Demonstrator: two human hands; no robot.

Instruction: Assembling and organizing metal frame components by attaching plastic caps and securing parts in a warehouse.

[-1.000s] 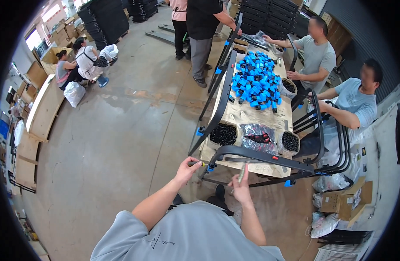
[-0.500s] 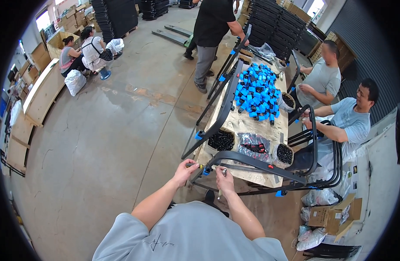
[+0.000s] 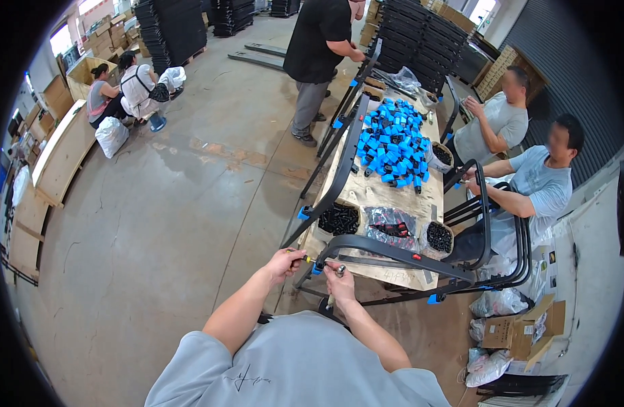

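Both hands met at near end of black tube frame (image 3: 393, 247) by its blue end clip (image 3: 317, 268): left hand (image 3: 285, 261) closed on small tool, right hand (image 3: 339, 281) pinching a bolt, frame's long axis running away rightward across workbench (image 3: 366, 193).

Five other people (image 3: 323, 41), three tubs of black parts (image 3: 339, 220), one heap of blue pieces (image 3: 393, 142)
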